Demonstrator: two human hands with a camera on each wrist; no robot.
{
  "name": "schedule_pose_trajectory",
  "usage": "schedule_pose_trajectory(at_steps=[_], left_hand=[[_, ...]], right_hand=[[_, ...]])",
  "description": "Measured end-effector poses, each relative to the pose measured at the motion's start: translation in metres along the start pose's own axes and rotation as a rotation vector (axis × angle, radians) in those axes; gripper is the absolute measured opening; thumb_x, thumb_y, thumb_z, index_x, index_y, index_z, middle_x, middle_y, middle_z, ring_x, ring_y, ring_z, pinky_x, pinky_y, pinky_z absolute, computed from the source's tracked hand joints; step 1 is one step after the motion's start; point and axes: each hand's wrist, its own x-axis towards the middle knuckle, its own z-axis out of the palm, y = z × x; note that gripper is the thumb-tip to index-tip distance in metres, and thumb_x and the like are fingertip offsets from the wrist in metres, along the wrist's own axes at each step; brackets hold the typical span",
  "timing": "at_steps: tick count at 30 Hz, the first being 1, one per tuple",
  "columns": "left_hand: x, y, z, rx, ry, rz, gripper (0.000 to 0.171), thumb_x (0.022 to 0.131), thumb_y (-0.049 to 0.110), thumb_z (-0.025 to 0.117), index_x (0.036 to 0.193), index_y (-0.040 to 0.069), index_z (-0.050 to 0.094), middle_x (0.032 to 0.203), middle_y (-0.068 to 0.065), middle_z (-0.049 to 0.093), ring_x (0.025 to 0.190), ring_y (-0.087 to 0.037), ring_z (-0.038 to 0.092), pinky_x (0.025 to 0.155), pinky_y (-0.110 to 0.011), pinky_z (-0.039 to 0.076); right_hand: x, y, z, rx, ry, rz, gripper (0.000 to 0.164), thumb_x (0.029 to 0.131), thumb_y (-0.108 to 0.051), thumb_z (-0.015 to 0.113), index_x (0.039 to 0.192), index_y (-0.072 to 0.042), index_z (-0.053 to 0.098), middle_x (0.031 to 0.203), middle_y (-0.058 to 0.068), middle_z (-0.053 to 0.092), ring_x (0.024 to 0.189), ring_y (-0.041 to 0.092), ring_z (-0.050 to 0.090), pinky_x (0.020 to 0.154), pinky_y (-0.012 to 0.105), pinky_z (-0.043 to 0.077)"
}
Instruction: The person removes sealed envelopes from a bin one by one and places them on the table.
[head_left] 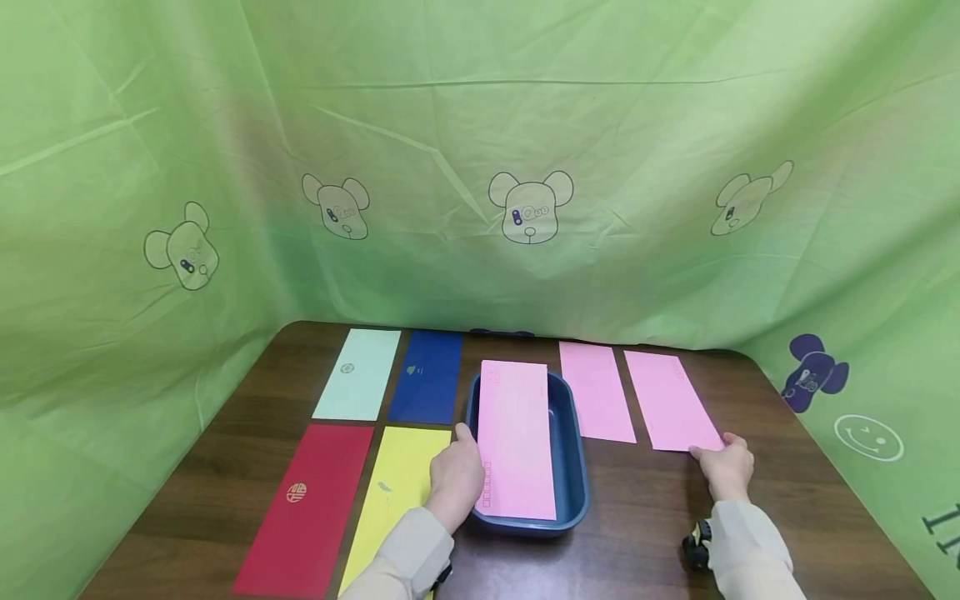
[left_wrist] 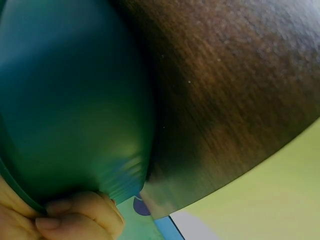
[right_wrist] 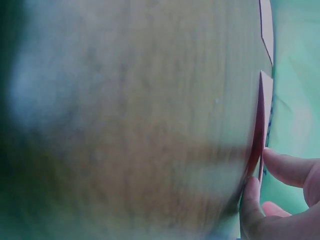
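My left hand [head_left: 456, 473] grips the left rim of a blue plastic bin [head_left: 576, 458]; in the left wrist view its curled fingers [left_wrist: 82, 215] lie over the bin's edge. Across the bin's top lies a pink envelope [head_left: 514, 442] with printed postcode boxes, covering much of the inside. On the right, my right hand [head_left: 727, 468] pinches the near corner of another pink envelope [head_left: 670, 400] between thumb and fingers. In the right wrist view that envelope [right_wrist: 265, 115] appears edge-on, over a dark shadow. One more pink envelope [head_left: 596, 390] lies between it and the bin.
Left of the bin lie a pale mint envelope [head_left: 360, 373], a dark blue one [head_left: 426, 379], a red one [head_left: 307, 508] and a yellow one [head_left: 401, 483]. They rest on a brown wooden table [head_left: 630, 508]. Green cloth [head_left: 435, 125] with bear prints hangs behind and at both sides.
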Motion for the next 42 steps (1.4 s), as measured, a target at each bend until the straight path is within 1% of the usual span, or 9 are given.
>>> schedule_pose_trajectory(at_steps=[3,7,11,16,24,29,42], left_hand=[[0.0001,0.0004,0.0003,-0.006,0.003,0.0,0.025,0.084,0.007,0.061,0.096,0.001,0.04,0.05,-0.009,0.045,0.044,-0.02,0.046,0.044,-0.028,0.037],[0.0001,0.0004,0.0001,-0.005,0.009,0.009,0.026,0.083,0.007,0.062,0.095,0.001,0.04,0.051,-0.009,0.045,0.044,-0.02,0.046,0.044,-0.028,0.037],[0.0004,-0.0003,0.0008,0.001,0.012,0.019,0.025,0.084,0.007,0.061,0.094,0.001,0.04,0.051,-0.009,0.045,0.044,-0.02,0.046,0.043,-0.028,0.036],[0.0018,-0.0012,0.0016,-0.004,0.007,0.015,0.025,0.084,0.007,0.061,0.094,0.001,0.039,0.05,-0.009,0.044,0.043,-0.02,0.045,0.043,-0.027,0.034],[0.0011,-0.0015,0.0016,-0.01,-0.002,0.003,0.025,0.084,0.008,0.061,0.096,0.001,0.04,0.051,-0.009,0.044,0.043,-0.02,0.045,0.043,-0.028,0.035],[0.0001,-0.0009,0.0017,-0.006,-0.002,0.004,0.026,0.083,0.008,0.063,0.096,0.001,0.04,0.051,-0.008,0.044,0.043,-0.02,0.045,0.043,-0.027,0.036],[0.002,0.0,0.002,0.01,0.002,0.003,0.026,0.083,0.008,0.062,0.096,0.001,0.041,0.051,-0.009,0.045,0.043,-0.02,0.046,0.043,-0.028,0.038]], right_hand=[[-0.0004,0.0007,0.0007,-0.006,0.014,-0.024,0.066,0.081,-0.004,0.06,0.132,0.021,0.027,0.131,0.046,0.027,0.124,0.057,0.026,0.109,0.061,0.02],[-0.0008,0.0002,0.0,-0.036,0.011,-0.045,0.063,0.08,-0.006,0.061,0.129,0.022,0.031,0.128,0.045,0.03,0.121,0.056,0.028,0.108,0.06,0.022],[-0.0003,-0.0008,-0.0002,-0.056,-0.009,-0.045,0.064,0.081,-0.008,0.062,0.128,0.022,0.031,0.127,0.045,0.03,0.12,0.056,0.027,0.107,0.061,0.022],[-0.0003,-0.0028,0.0006,-0.072,-0.022,-0.037,0.064,0.082,-0.008,0.062,0.128,0.022,0.031,0.126,0.044,0.03,0.118,0.055,0.027,0.106,0.061,0.022],[0.0006,-0.0029,0.0018,-0.099,-0.019,-0.044,0.062,0.083,-0.008,0.061,0.128,0.022,0.031,0.125,0.043,0.031,0.116,0.054,0.028,0.106,0.061,0.023],[0.0002,-0.0024,0.0018,-0.116,-0.017,-0.064,0.063,0.082,-0.01,0.061,0.127,0.023,0.031,0.124,0.044,0.031,0.116,0.054,0.028,0.105,0.061,0.023],[0.0003,-0.0015,0.0018,-0.125,-0.032,-0.088,0.062,0.082,-0.01,0.062,0.125,0.024,0.032,0.121,0.044,0.032,0.115,0.055,0.027,0.104,0.062,0.023]])
